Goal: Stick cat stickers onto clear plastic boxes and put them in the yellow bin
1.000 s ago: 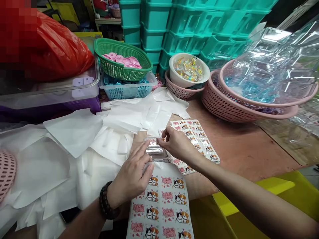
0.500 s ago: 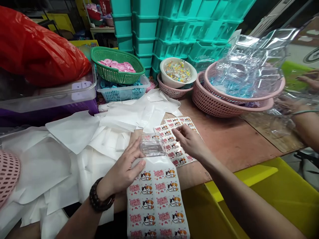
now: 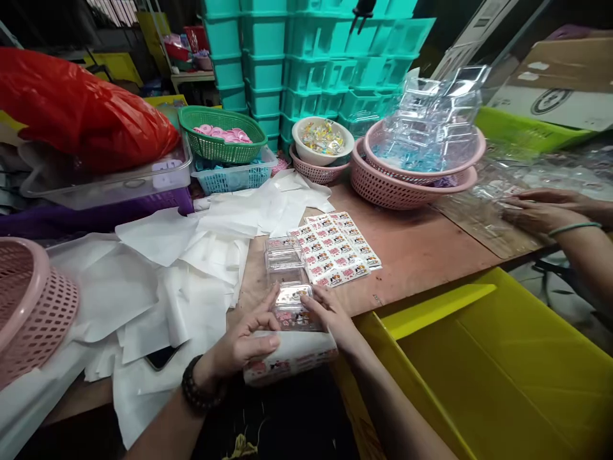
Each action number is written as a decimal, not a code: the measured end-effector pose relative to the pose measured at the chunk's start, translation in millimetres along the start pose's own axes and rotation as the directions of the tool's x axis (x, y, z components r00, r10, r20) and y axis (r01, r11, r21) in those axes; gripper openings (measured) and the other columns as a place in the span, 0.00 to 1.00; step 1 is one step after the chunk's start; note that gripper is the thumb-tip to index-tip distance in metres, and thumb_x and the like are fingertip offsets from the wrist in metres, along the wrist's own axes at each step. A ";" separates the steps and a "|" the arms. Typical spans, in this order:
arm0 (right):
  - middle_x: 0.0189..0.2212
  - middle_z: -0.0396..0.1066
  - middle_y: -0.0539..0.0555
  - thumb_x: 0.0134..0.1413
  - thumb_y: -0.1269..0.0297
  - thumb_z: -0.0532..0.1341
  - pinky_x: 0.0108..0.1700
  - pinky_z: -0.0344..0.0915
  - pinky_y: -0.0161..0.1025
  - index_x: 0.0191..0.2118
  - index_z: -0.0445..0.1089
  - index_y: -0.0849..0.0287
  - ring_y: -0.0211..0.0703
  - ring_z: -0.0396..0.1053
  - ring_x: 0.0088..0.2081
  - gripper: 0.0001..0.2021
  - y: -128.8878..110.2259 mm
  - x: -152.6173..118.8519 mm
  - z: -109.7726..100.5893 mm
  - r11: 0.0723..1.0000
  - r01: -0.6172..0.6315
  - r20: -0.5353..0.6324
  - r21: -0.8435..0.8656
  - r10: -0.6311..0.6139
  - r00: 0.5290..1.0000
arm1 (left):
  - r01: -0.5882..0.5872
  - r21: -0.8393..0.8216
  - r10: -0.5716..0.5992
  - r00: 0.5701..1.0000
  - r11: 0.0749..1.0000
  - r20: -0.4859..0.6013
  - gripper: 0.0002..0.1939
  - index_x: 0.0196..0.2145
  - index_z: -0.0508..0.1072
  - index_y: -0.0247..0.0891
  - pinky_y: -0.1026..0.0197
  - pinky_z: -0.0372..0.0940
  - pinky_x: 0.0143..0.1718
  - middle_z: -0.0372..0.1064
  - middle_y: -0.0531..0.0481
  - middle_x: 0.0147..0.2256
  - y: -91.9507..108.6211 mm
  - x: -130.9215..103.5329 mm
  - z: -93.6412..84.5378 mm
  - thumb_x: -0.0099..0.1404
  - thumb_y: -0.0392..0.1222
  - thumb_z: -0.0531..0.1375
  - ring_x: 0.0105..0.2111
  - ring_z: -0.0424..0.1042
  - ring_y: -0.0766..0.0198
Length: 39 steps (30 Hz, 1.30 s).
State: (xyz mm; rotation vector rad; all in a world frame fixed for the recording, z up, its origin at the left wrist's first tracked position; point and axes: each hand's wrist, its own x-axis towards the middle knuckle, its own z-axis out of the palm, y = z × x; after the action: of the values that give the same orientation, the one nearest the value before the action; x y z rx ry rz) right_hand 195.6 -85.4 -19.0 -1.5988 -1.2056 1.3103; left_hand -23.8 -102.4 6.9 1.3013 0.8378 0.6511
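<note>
Wooden table (image 3: 421,246) in a cluttered workroom, teal bins (image 3: 263,67) stacked on the far side.
A red bag (image 3: 105,121) sits far left, a pink basket (image 3: 57,306) near left, white paper (image 3: 138,300) spread beside them; the left hand (image 3: 242,338), fingers half curled, touches the left side of a clear plastic tray (image 3: 293,307) above a printed sticker sheet (image 3: 290,363) at the table's near edge, another tray (image 3: 285,259) just beyond; the right hand (image 3: 334,314), fingers bent, touches the nearer tray's right side, though whether either hand grips it I cannot tell; sticker sheets (image 3: 335,249) lie farther right, before pink baskets (image 3: 397,193).
</note>
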 end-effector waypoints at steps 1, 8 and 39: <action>0.50 0.68 0.59 0.40 0.43 0.66 0.59 0.61 0.53 0.49 0.74 0.57 0.58 0.66 0.55 0.31 -1.7 -1.5 1.4 0.999 0.001 0.007 0.039 -0.001 1.000 | -0.016 -0.043 0.016 1.000 0.999 -0.013 0.14 0.26 0.72 0.39 0.45 0.42 0.66 0.41 0.45 0.71 -6.7 0.2 3.4 0.59 0.52 0.64 0.71 0.36 0.42; 0.59 0.65 0.62 0.46 0.54 0.64 0.50 0.70 0.48 0.66 0.50 0.54 0.52 0.70 0.52 0.42 -29.1 -44.6 0.0 0.997 0.072 0.065 -0.033 -0.070 0.995 | -0.112 -0.322 0.104 0.994 0.940 -0.044 0.11 0.25 0.72 0.38 0.42 0.46 0.65 0.38 0.53 0.72 -34.8 -14.0 9.6 0.56 0.47 0.65 0.71 0.36 0.41; 0.42 0.77 0.52 0.55 0.60 0.67 0.45 0.71 0.38 0.63 0.63 0.51 0.42 0.73 0.41 0.30 -12.8 -113.7 -0.1 0.957 0.291 0.381 0.006 -0.271 0.884 | 0.276 -0.133 -0.296 0.940 0.952 -0.171 0.24 0.29 0.72 0.33 0.66 0.61 0.24 0.67 0.53 0.21 -7.5 -87.5 10.0 0.53 0.60 0.69 0.21 0.65 0.69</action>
State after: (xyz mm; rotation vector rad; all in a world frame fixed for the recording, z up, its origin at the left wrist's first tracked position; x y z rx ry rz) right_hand 188.3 -190.4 26.0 -1.1725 -1.6510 1.4415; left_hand -64.6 -180.5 14.4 1.0045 1.1094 0.5836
